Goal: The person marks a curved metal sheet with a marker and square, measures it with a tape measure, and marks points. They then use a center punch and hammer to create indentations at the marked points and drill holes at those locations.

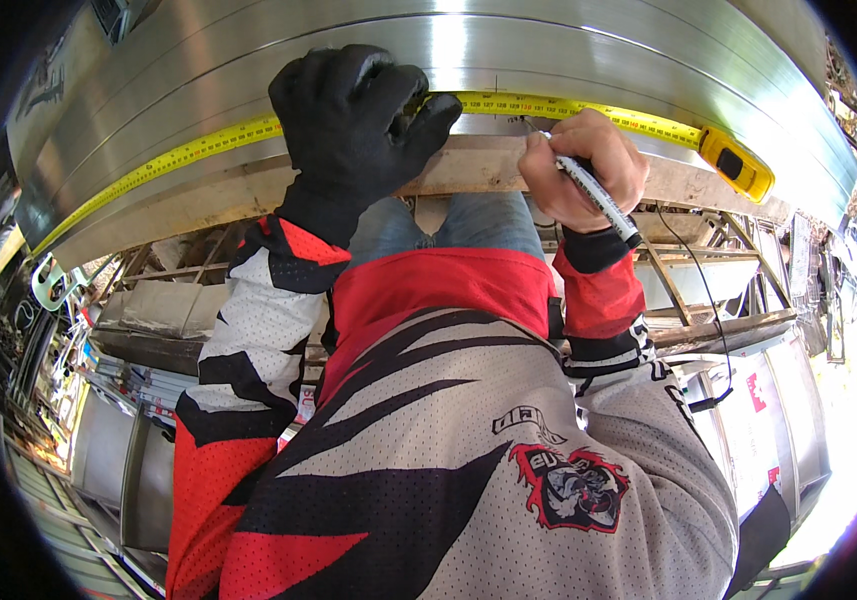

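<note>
A yellow tape measure [588, 108] is drawn out along the near edge of a shiny metal sheet [348, 60]; its yellow case [736, 165] sits at the right end. My left hand [353, 125], in a black glove, is closed with curled fingers over the tape's blade, thumb toward the right. What lies inside the fist is mostly hidden. My bare right hand [588, 170] grips a white marker pen [596, 196] with a dark end. The pen's tip points at the metal just below the blade, where small dark marks show. Whether it touches cannot be made out.
A wooden beam [468, 165] runs under the sheet's near edge, close to my legs. Wooden frames and scrap [198, 260] lie below on both sides. A dark cable [713, 300] hangs at the right. Metal panels [108, 440] stand at the lower left.
</note>
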A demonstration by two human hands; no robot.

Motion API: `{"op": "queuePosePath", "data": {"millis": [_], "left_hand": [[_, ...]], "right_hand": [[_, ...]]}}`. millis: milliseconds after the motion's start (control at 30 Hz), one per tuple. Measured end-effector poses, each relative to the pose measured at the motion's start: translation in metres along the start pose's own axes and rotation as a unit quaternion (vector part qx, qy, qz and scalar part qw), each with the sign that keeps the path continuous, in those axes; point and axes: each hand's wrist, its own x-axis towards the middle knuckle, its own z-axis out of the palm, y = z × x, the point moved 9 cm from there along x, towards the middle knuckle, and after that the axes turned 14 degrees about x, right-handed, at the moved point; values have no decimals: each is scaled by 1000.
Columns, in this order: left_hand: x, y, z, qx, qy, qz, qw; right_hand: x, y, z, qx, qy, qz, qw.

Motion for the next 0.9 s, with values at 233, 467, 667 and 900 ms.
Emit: {"op": "queuePosePath", "data": {"millis": [233,467,667,900], "left_hand": [[2,-1,1,-3,-9,-7,1000],[5,-1,5,2,-19,-7,1000],[5,-2,4,3,-17,-6,1000],[5,-1,3,3,-16,-5,1000]], "right_hand": [[0,0,-11,-1,21,19,1000],[-1,3,-9,2,11,14,1000],[-1,1,-7,-14,5,17,1000],[-2,2,-8,-8,8,14,1000]]}}
